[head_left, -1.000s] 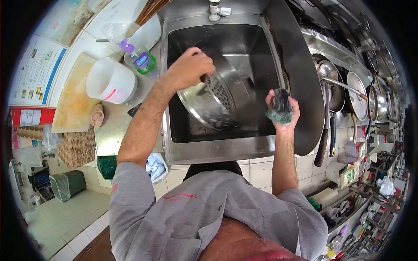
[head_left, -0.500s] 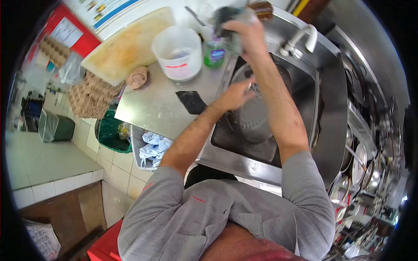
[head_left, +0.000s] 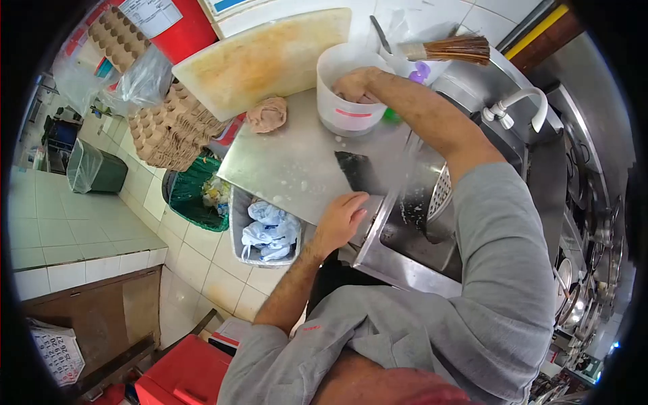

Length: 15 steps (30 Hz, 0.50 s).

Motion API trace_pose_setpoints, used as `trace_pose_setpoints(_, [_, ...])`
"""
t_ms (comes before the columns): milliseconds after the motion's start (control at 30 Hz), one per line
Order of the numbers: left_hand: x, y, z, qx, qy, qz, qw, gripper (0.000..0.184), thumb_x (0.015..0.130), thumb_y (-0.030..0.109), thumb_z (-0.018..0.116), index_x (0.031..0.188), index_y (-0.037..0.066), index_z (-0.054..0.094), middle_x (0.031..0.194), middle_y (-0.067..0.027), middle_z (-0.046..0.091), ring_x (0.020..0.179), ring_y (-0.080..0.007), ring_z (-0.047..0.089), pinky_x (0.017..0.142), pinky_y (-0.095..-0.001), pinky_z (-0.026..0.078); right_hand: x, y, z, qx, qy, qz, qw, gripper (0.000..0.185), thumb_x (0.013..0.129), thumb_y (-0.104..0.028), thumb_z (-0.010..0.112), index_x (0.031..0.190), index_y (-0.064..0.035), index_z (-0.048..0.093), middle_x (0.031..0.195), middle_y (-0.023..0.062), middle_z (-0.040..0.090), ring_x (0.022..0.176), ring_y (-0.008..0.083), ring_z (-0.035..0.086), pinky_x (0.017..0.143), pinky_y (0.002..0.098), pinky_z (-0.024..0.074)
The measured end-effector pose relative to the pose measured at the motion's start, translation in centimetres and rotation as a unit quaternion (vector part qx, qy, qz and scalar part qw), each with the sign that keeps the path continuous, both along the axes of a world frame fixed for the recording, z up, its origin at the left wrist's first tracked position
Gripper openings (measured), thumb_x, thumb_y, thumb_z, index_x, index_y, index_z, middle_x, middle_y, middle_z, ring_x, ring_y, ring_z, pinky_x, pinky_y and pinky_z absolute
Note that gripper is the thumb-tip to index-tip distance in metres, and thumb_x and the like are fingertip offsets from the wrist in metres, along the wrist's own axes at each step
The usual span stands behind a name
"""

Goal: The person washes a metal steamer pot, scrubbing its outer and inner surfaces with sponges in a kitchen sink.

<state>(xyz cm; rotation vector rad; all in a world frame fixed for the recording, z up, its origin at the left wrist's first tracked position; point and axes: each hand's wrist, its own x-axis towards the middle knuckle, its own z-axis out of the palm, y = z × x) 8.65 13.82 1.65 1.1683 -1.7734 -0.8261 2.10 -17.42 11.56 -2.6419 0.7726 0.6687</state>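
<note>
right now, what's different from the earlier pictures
The left hand has let go of the perforated steel pan and moved left to the edge of the steel counter. The right hand went leftward into the white plastic bucket; its dark scouring pad is hidden. Bucket and stained white cutting board stayed put.

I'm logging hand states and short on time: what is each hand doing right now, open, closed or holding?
Left hand: open, nothing seen in it, by the counter.
Right hand: inside the white tub; grip cannot be told.
</note>
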Motion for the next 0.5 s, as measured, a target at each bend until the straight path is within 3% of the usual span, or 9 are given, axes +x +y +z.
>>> trace_pose_setpoints(33, [0.2,0.2,0.1,-0.003,0.013,0.016,1.0,0.029,0.081,0.008,0.059,0.108,0.0,0.057,0.107,-0.0167,0.059,0.099,-0.0354,0.055,0.086,-0.0408,0.045,-0.4,-0.8,0.3,0.023,-0.011,0.016,1.0,0.041,0.061,-0.012,0.067,0.102,-0.0085,0.065,0.099,0.0159,0.065,0.089,0.0297,0.064,0.076,0.041,0.0491])
trace_pose_setpoints(67, [0.3,0.3,0.2,-0.003,0.013,0.017,1.0,0.029,0.081,0.008,0.059,0.108,0.0,0.057,0.107,-0.0167,0.059,0.099,-0.0354,0.055,0.086,-0.0408,0.045,-1.5,-3.8,0.1,0.252,-0.1,0.057,0.961,0.042,0.06,-0.012,0.067,0.102,-0.006,0.065,0.099,0.0163,0.065,0.086,0.029,0.064,0.072,0.0408,0.0499])
trace_pose_setpoints(133, [0.5,0.1,0.6,0.0,0.017,0.014,1.0,0.028,0.082,0.008,0.058,0.109,-0.001,0.056,0.106,-0.0172,0.06,0.099,-0.0348,0.056,0.086,-0.0403,0.045,-0.3,-4.4,-1.0,0.462,-0.186,0.092,0.862,0.043,0.06,-0.011,0.067,0.102,-0.0036,0.064,0.099,0.0166,0.065,0.082,0.0283,0.064,0.069,0.0405,0.0506])
trace_pose_setpoints(167, [0.4,-0.1,0.6,-0.001,0.017,-0.003,1.0,0.028,0.082,0.008,0.058,0.109,-0.001,0.056,0.106,-0.0172,0.06,0.099,-0.0348,0.056,0.086,-0.0403,0.045,1.6,-2.3,-2.0,0.248,-0.005,0.063,0.967,0.044,0.06,-0.011,0.067,0.102,-0.0019,0.063,0.097,0.0153,0.065,0.08,0.0259,0.064,0.066,0.0392,0.051])
trace_pose_setpoints(233, [0.5,-0.6,0.4,0.048,0.036,0.017,0.998,0.03,0.083,0.008,0.059,0.111,-0.001,0.056,0.107,-0.0175,0.059,0.099,-0.0336,0.057,0.085,-0.0387,0.046,1.9,-0.9,-1.4,0.087,0.052,-0.049,0.994,0.039,0.059,-0.01,0.066,0.097,0.0002,0.064,0.088,0.0146,0.065,0.07,0.0227,0.063,0.057,0.0355,0.0513])
trace_pose_setpoints(333, [-0.3,-1.8,1.2,0.112,0.062,0.021,0.992,0.032,0.083,0.01,0.06,0.112,-0.001,0.055,0.109,-0.0176,0.059,0.101,-0.0318,0.057,0.085,-0.0374,0.046,-2.4,0.5,3.6,0.229,-0.301,-0.242,0.893,0.027,0.062,-0.01,0.063,0.086,0.0015,0.064,0.076,0.0129,0.063,0.061,0.0204,0.063,0.05,0.0319,0.052])
trace_pose_setpoints(400, [-1.7,-3.0,2.5,0.098,0.045,0.005,0.994,0.033,0.083,0.01,0.061,0.114,0.001,0.056,0.108,-0.0152,0.06,0.097,-0.0268,0.058,0.084,-0.0343,0.046,-5.9,0.8,6.2,0.15,-0.42,-0.286,0.848,0.02,0.065,-0.008,0.06,0.083,0.0019,0.062,0.072,0.0101,0.062,0.063,0.0207,0.063,0.056,0.0349,0.0547])
trace_pose_setpoints(467, [-3.6,-4.7,3.6,0.078,0.031,-0.007,0.996,0.033,0.083,0.011,0.061,0.115,0.003,0.056,0.108,-0.0128,0.06,0.094,-0.0219,0.059,0.083,-0.0311,0.046,-11.6,3.7,9.4,0.097,-0.544,-0.276,0.787,0.019,0.067,-0.022,0.061,0.064,-0.004,0.065,0.054,0.0009,0.056,0.043,0.0097,0.04,0.042,0.0297,0.0299])
trace_pose_setpoints(500, [-4.7,-5.7,4.0,0.04,0.002,-0.016,0.999,0.036,0.083,0.013,0.063,0.117,0.003,0.055,0.107,-0.0125,0.06,0.095,-0.0213,0.059,0.083,-0.0314,0.045,-14.9,6.4,11.2,0.134,-0.546,-0.359,0.745,0.018,0.066,-0.019,0.062,0.059,-0.0032,0.06,0.049,0.0001,0.048,0.048,0.0088,0.041,0.046,0.0283,0.031])
